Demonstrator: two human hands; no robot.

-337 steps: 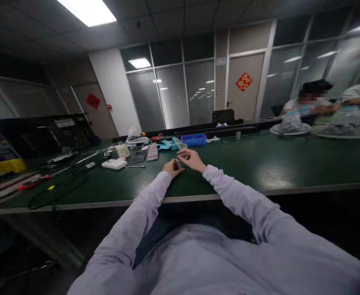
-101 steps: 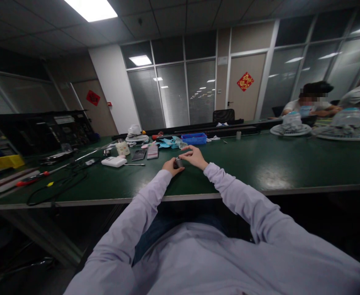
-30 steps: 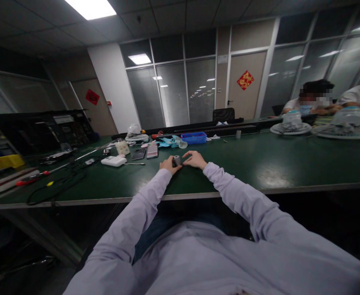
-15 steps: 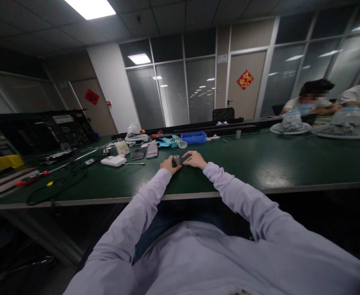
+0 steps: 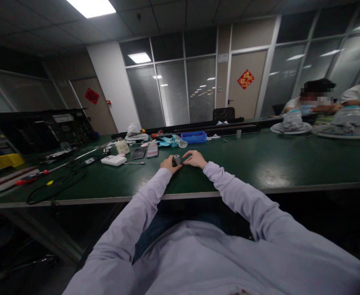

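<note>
L hand [image 5: 166,165] grips a small grey cylinder [image 5: 176,159], prob. metal, near frame ctr, R hand [image 5: 195,159] just beside, curved but unclosed, so a loosened one-handed hold could let it slip.

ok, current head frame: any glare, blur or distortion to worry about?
Head view: ceiling light blown out, room dim; glare patch on the table, right side; under-table area nearly black; yellow bin near the left edge soft and stretched; grey cylinder in the left hand too small for fine detail.
</note>
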